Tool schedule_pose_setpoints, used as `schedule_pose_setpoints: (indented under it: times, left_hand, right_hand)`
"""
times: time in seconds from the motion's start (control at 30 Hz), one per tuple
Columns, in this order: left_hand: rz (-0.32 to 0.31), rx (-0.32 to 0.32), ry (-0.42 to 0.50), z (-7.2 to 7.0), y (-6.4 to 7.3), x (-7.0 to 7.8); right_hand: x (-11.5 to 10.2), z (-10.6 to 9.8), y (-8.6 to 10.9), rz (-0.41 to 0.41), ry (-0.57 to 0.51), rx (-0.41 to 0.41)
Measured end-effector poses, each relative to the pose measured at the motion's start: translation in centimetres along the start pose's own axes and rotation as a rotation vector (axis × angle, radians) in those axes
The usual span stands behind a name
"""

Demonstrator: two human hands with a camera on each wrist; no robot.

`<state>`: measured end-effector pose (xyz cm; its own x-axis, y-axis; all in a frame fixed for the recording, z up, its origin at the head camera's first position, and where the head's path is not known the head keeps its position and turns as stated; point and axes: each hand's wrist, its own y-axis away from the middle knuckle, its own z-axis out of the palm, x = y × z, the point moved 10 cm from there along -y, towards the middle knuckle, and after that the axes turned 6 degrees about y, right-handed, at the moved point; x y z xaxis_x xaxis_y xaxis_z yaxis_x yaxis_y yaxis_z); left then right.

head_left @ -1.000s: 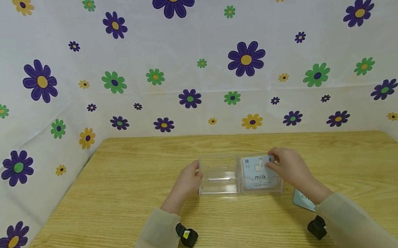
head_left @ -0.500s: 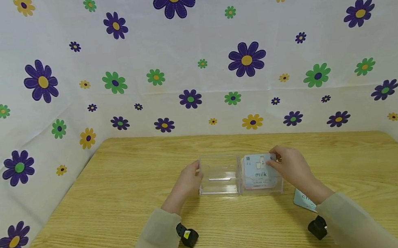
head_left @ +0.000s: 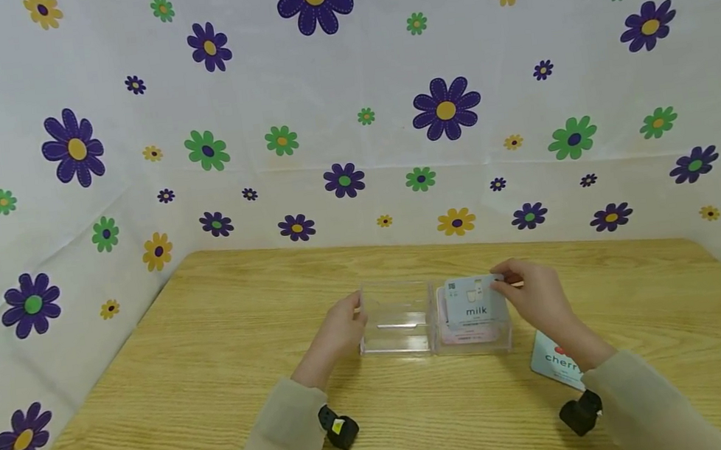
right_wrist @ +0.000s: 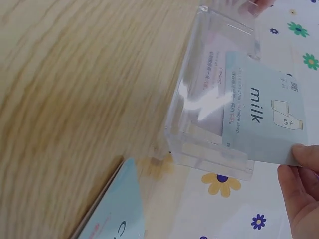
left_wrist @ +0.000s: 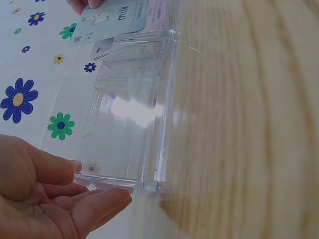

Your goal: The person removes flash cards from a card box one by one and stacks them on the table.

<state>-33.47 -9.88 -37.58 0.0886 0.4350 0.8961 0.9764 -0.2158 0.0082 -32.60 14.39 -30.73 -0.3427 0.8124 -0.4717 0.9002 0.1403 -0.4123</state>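
A clear plastic box (head_left: 399, 339) with two compartments stands on the table. My left hand (head_left: 343, 325) holds its left end wall, thumb on one side and fingers on the other in the left wrist view. Between the thumb and fingers of my right hand (head_left: 534, 296) is the corner of a light blue milk card (right_wrist: 264, 109), tilted and partly out of the right compartment. Beneath it, a pink card (head_left: 473, 335) lies in that compartment. No cards show in the left compartment.
A blue cherry card (head_left: 555, 360) lies on the wooden table (head_left: 450, 423) right of the box, partly behind my right wrist; in the right wrist view it looks like a small stack. A flowered cloth (head_left: 344, 78) hangs behind the table.
My right hand has lifted the milk card up and to the right, uncovering the pink card. More of the cherry card shows. My left hand and the box have stayed in place.
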Motion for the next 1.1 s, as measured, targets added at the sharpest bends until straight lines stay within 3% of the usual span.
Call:
schedule_pose_setpoints:
  times: [0.6,0.87,1.1]
  left_hand:
    - [0.009,-0.010,0.031,0.2,0.1,0.2]
    - [0.013,0.000,-0.010,0.1,0.1,0.3]
    - [0.023,-0.002,-0.012,0.0,0.1,0.4]
  right_hand:
    - [-0.6,-1.4,0.4,0.020,-0.055,0.012]
    - [0.4,-2.4,0.5,0.063,-0.071,0.070]
    - [0.9,-3.3,1.0,0.087,-0.070,0.057]
